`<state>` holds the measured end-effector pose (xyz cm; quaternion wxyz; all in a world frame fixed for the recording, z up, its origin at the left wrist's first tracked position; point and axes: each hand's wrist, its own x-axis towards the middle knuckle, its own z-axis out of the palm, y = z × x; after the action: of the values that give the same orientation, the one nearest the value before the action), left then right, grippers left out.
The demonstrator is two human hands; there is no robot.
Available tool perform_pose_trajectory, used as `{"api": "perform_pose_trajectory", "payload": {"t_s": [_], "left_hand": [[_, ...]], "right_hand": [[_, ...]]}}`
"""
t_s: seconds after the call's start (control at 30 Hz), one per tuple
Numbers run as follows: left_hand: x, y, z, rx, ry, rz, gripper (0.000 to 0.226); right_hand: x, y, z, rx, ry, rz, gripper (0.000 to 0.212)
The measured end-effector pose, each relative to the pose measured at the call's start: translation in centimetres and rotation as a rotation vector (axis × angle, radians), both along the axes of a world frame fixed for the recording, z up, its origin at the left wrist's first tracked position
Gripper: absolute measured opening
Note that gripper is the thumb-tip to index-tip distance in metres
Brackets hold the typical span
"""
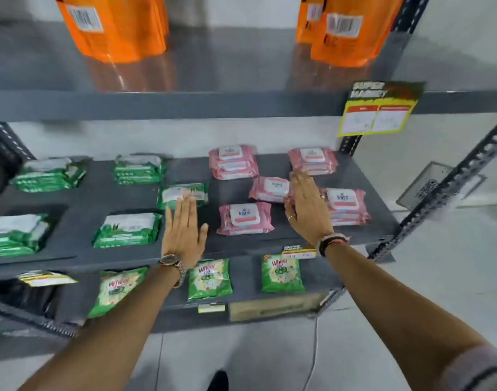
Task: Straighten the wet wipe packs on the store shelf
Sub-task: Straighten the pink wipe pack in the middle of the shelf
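Note:
On the dark grey middle shelf (81, 193) lie green wet wipe packs at the left and pink ones at the right. One green pack (182, 193) sits askew near the centre, and my left hand (182, 235) is flat and open just in front of it, fingertips over its near edge. A pink pack (244, 218) lies between my hands. Another pink pack (270, 189) lies crooked behind it. My right hand (306, 204) is open, fingers straight, between that crooked pack and a pink stack (347, 206) at the right. Neither hand holds anything.
Two pink stacks (233, 162) (312, 160) and green stacks (140, 169) (127, 230) fill the shelf. Orange pouches (115, 26) stand on the shelf above. Green detergent packets (209, 279) lie on the shelf below. A yellow price sign (377, 111) hangs at the upper shelf edge beside the metal upright (450, 187).

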<state>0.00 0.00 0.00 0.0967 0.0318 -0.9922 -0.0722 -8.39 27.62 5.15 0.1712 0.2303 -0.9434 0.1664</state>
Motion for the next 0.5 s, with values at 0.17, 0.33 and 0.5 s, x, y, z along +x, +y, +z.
{"api": "perform_pose_trajectory", "payload": {"t_s": [0.17, 0.33, 0.5], "left_hand": [[-0.7, -2.8, -4.5, 0.034, -0.108, 0.047, 0.076], [-0.6, -4.1, -6.8, 0.07, -0.149, -0.021, 0.069], [-0.4, -4.1, -7.1, 0.077, -0.118, -0.011, 0.069]], "right_hand": [[-6.1, -1.2, -2.2, 0.224, -0.206, -0.066, 0.082], [-11.2, -2.9, -3.7, 0.37, -0.471, -0.124, 0.092], [-13.0, -4.0, -3.9, 0.272, -0.594, -0.171, 0.078]]}}
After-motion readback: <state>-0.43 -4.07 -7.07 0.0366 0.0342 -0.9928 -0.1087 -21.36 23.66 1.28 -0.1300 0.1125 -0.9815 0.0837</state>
